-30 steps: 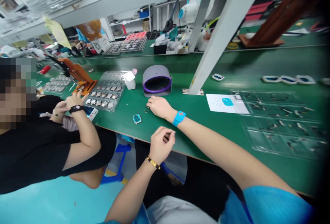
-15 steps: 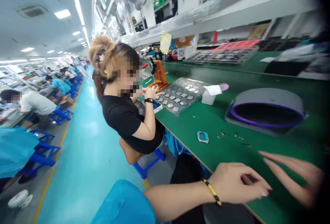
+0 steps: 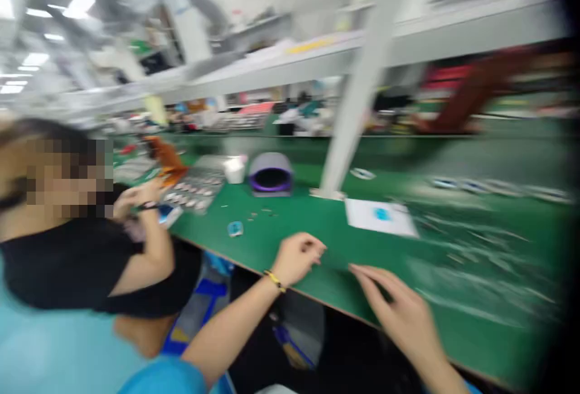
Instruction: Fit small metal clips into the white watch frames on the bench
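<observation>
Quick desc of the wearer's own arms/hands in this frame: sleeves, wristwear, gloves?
Both hands are bare, no gloves. The left hand has a thin yellow-and-dark beaded bracelet at the wrist; the forearm is uncovered up to a light blue short sleeve at the bottom edge. The right hand shows no wristwear in this motion-blurred frame, and its forearm leaves the picture uncovered.

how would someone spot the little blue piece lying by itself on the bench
Start at the green bench and find the grey dome with a purple rim. The small blue piece lies nearer the bench edge, left of tiny scattered bits, the only blue thing there.
</observation>
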{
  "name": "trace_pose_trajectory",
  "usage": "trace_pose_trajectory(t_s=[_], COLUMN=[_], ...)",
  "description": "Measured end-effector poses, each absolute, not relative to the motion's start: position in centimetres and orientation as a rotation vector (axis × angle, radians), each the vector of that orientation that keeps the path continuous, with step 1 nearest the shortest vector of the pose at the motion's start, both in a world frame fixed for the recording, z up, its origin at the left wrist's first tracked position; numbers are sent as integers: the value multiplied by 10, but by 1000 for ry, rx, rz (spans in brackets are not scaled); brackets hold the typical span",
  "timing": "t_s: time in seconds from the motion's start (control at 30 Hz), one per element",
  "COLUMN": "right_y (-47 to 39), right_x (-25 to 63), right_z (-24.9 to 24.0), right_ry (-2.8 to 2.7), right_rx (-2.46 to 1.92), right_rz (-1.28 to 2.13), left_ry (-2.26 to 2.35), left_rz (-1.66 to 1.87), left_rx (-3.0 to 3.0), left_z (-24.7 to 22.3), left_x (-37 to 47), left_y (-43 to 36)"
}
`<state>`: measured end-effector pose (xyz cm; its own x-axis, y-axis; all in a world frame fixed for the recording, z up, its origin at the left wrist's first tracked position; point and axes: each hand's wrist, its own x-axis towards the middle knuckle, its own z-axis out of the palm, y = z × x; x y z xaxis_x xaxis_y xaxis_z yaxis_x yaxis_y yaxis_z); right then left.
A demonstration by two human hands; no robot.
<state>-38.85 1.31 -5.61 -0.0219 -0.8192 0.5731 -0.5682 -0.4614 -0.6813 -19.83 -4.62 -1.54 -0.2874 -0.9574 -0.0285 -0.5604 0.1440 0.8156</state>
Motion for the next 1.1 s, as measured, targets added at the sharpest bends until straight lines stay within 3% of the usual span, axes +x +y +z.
trace_pose_trajectory(t_s=[0.2,0.57,0.8,1.1], right_y=[26,31,29,32], right_x=[-407,-408,-407,-408], right_z=[-45,-42,-40,-39], right_ry=[1514,1403,1390,1383], right_rx=[-1734,-1671,-1702,-1688], right_rz=[-1476,-1576,-1551,-1522], left_ry=[-2348,-3009,-3203,-2967], left_rz=[-591,189,191,-1], left_rx=[1143,732,526,1044], left_z=[2,3,21,41], left_x=[-276,-360,-374,-369], left_y=[-124,-195,-214,-234])
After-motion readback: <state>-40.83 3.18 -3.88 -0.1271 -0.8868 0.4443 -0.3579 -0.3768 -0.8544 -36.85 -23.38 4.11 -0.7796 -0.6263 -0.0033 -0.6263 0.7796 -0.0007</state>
